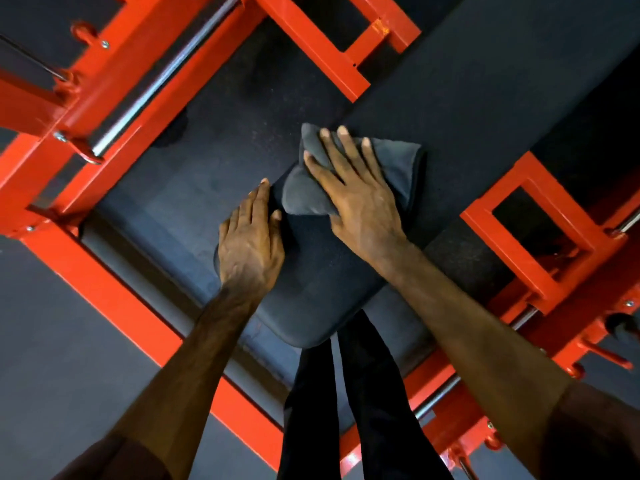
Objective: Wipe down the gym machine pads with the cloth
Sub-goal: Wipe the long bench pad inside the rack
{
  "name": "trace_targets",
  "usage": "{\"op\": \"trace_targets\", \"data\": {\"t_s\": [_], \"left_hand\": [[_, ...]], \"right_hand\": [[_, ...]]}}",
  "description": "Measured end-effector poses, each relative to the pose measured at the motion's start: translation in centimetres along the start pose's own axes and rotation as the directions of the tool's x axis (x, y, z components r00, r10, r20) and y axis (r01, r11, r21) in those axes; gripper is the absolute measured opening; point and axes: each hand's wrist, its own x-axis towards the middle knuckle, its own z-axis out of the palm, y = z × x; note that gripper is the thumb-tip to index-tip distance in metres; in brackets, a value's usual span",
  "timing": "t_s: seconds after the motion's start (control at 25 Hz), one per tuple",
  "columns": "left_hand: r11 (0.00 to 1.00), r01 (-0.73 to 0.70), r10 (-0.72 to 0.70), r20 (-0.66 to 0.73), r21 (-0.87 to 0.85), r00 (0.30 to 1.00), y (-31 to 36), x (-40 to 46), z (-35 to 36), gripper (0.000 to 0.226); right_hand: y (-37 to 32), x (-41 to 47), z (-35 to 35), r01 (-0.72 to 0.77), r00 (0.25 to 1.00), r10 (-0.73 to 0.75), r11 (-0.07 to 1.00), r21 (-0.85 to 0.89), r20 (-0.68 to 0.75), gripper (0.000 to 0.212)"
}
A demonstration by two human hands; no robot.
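Note:
A long black bench pad (450,98) runs diagonally from the lower middle to the upper right. A folded grey cloth (398,164) lies on it near the middle. My right hand (356,199) presses flat on the cloth with its fingers spread and straight. My left hand (251,240) rests on the pad's left edge, beside the cloth, with its fingers straight along the edge and the thumb on top. The near rounded end of the pad (308,306) lies between my forearms.
A red steel machine frame (114,292) surrounds the bench, with chrome guide rods (166,77) at the upper left and red brackets (540,237) at the right. Dark rubber flooring (194,161) lies below. My legs in black trousers (360,410) stand at the pad's near end.

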Motion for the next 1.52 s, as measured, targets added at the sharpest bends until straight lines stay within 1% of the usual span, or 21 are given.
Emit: {"op": "trace_targets", "data": {"t_s": [0.08, 0.12, 0.16, 0.24, 0.32, 0.4, 0.52, 0.56, 0.64, 0.76, 0.8, 0.88, 0.96, 1.0, 1.04, 1.08, 1.2, 1.28, 1.32, 1.44, 1.52], "left_hand": [[1.0, 0.001, -0.001, 0.002, -0.01, 1.0, 0.1, 0.1, -0.2, 0.06], [1.0, 0.003, -0.002, 0.002, -0.015, 1.0, 0.2, 0.1, -0.3, 0.06], [1.0, 0.003, -0.003, -0.001, -0.016, 1.0, 0.2, 0.0, -0.3, 0.06], [1.0, -0.005, 0.005, -0.008, -0.011, 1.0, 0.0, -0.1, -0.2, 0.059], [1.0, -0.004, 0.004, -0.008, 0.008, 1.0, 0.1, 0.0, 0.1, 0.059], [1.0, 0.013, -0.012, -0.017, 0.016, 1.0, 0.0, -0.1, 0.2, 0.059], [1.0, 0.013, -0.013, -0.018, -0.011, 1.0, 0.4, -0.1, -0.1, 0.059], [1.0, 0.009, -0.009, -0.017, -0.025, 1.0, 0.3, -0.1, -0.3, 0.059], [0.999, -0.012, 0.011, -0.018, -0.04, 1.0, 0.3, -0.2, -0.5, 0.058], [0.998, -0.05, 0.049, -0.015, -0.047, 0.999, 0.7, 0.2, -0.5, 0.057], [0.997, -0.054, 0.054, -0.019, -0.051, 0.998, 0.9, 0.6, -0.4, 0.057], [0.997, -0.061, 0.059, -0.035, -0.053, 0.998, 1.4, 1.3, 0.0, 0.057], [0.995, -0.079, 0.075, -0.058, -0.064, 0.996, 2.3, 1.9, 0.3, 0.057], [0.993, -0.099, 0.094, -0.073, -0.065, 0.993, 2.7, 2.3, 0.3, 0.057], [0.991, -0.118, 0.113, -0.081, -0.067, 0.99, 3.1, 2.6, 0.4, 0.056], [0.99, -0.128, 0.123, -0.08, -0.066, 0.989, 3.4, 2.9, 0.5, 0.056], [0.993, -0.119, 0.118, -0.075, -0.016, 0.99, 3.9, 3.3, 0.6, 0.057], [0.995, -0.1, 0.101, -0.077, 0.018, 0.992, 4.0, 3.5, 1.0, 0.059], [0.996, -0.087, 0.088, -0.072, 0.022, 0.994, 4.0, 3.5, 1.1, 0.06], [0.996, -0.09, 0.091, -0.073, 0.015, 0.993, 4.1, 3.5, 1.0, 0.061], [0.993, -0.121, 0.121, -0.07, 0.013, 0.99, 4.1, 3.5, 0.8, 0.06]], "right_hand": [[1.8, -3.0, -0.8, 0.139, 0.99, -0.138, 0.99, -0.039, 0.019, 0.08], [2.8, -4.0, -1.4, 0.144, 0.989, -0.142, 0.988, -0.048, 0.03, 0.081], [3.5, -4.2, -1.7, 0.097, 0.995, -0.094, 0.994, -0.057, 0.039, 0.083], [3.8, -1.7, -1.5, -0.079, 0.996, 0.081, 0.993, -0.089, 0.022, 0.09], [2.6, 2.5, -0.8, -0.198, 0.98, 0.198, 0.978, -0.056, -0.017, 0.087], [1.4, 4.4, -0.4, -0.122, 0.992, 0.122, 0.992, -0.013, -0.01, 0.083], [2.8, 0.1, -1.0, 0.168, 0.982, -0.162, 0.985, -0.051, 0.096, 0.085], [3.8, -1.9, -1.7, 0.204, 0.973, -0.197, 0.978, -0.051, 0.122, 0.087], [6.2, -3.1, -2.7, 0.113, 0.991, -0.112, 0.993, -0.02, 0.068, 0.088], [6.2, 1.9, -2.2, -0.183, 0.983, 0.182, 0.983, -0.018, -0.017, 0.085], [5.1, 4.1, -2.0, -0.223, 0.974, 0.223, 0.975, -0.001, -0.034, 0.083], [3.8, 5.6, -1.3, -0.158, 0.987, 0.158, 0.987, 0.019, -0.029, 0.079], [4.4, 2.8, -1.4, 0.044, 0.998, -0.044, 0.999, -0.001, 0.039, 0.08], [5.2, 0.5, -1.8, 0.106, 0.993, -0.106, 0.994, -0.003, 0.057, 0.081], [6.3, -1.7, -2.4, 0.116, 0.991, -0.115, 0.993, -0.004, 0.062, 0.083], [7.6, -2.9, -2.9, 0.071, 0.997, -0.071, 0.997, -0.001, 0.042, 0.085], [8.6, 0.3, -2.9, -0.232, 0.972, 0.232, 0.973, -0.003, -0.026, 0.089], [6.9, 4.3, -2.4, -0.321, 0.945, 0.322, 0.947, 0.035, -0.052, 0.086], [6.1, 5.0, -2.1, -0.289, 0.955, 0.292, 0.956, 0.054, -0.056, 0.085], [5.9, 0.5, -2.0, -0.032, 0.999, 0.031, 0.999, 0.033, 0.01, 0.083], [7.3, -4.9, -2.9, -0.012, 1.0, 0.011, 1.0, 0.011, 0.013, 0.084]]}}
